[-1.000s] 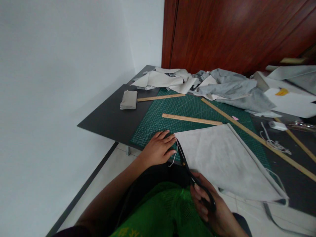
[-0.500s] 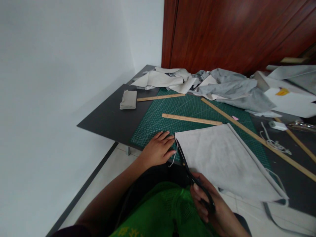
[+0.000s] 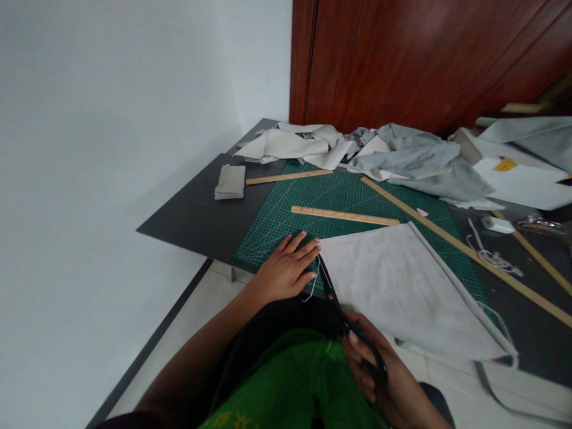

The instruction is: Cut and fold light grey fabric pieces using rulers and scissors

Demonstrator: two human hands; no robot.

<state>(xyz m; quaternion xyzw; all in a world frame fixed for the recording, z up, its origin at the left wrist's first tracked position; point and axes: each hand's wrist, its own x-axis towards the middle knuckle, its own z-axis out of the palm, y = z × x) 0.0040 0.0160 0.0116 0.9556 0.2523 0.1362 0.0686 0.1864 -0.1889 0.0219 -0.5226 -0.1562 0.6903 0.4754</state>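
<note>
A light grey cloth (image 3: 402, 286) lies partly on the green cutting mat (image 3: 268, 226) and hangs over the table's front edge. My left hand (image 3: 288, 268) rests on the mat with its fingers spread, fingertips touching the cloth's left corner. Black scissors (image 3: 330, 292) are held in my right hand (image 3: 369, 357), its fingers wrapped round the handles. Their blades point up along the cloth's left edge and look closed or nearly so. A thin white thread (image 3: 311, 291) hangs between the left thumb and the blades.
Wooden rulers (image 3: 344, 215) lie on and beside the mat. Folded cloths (image 3: 230, 182) are stacked at the left, crumpled fabric (image 3: 406, 155) lines the back, and a white adapter (image 3: 498, 224) and cord (image 3: 496, 260) lie at the right. A white wall stands left.
My left hand's fingers have spread a little and moved onto the cloth's corner. The scissors have barely moved. The whole view has shifted slightly.
</note>
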